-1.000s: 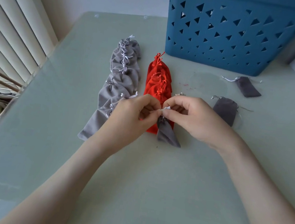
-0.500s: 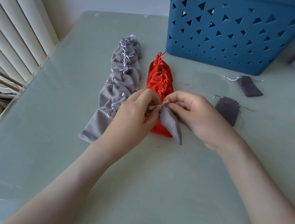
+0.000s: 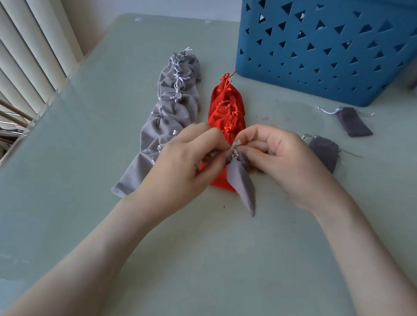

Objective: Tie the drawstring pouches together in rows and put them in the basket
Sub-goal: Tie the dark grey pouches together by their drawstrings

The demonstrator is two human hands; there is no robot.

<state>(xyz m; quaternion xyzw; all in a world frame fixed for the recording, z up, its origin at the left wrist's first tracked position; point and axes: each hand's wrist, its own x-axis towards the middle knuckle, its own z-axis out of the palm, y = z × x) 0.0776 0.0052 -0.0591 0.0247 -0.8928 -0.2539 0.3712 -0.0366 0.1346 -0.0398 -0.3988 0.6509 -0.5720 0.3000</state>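
- Pale green tabletop fills most of my view, with white slatted blinds along the left edge of the frame.
- At upper right I see a blue plastic basket with triangular cut-outs, standing on the table.
- Left of centre lies a row of light grey fabric pouches tied together. Just beside it, to its right, is a shorter row of red satin pouches.
- At centre the left hand and right hand meet. Each pinches the silver drawstring at the neck of a small grey fabric pouch, which hangs over the red row's near end.
- At right lie a loose dark grey pouch near the basket and a second dark grey pouch just beyond the right hand.
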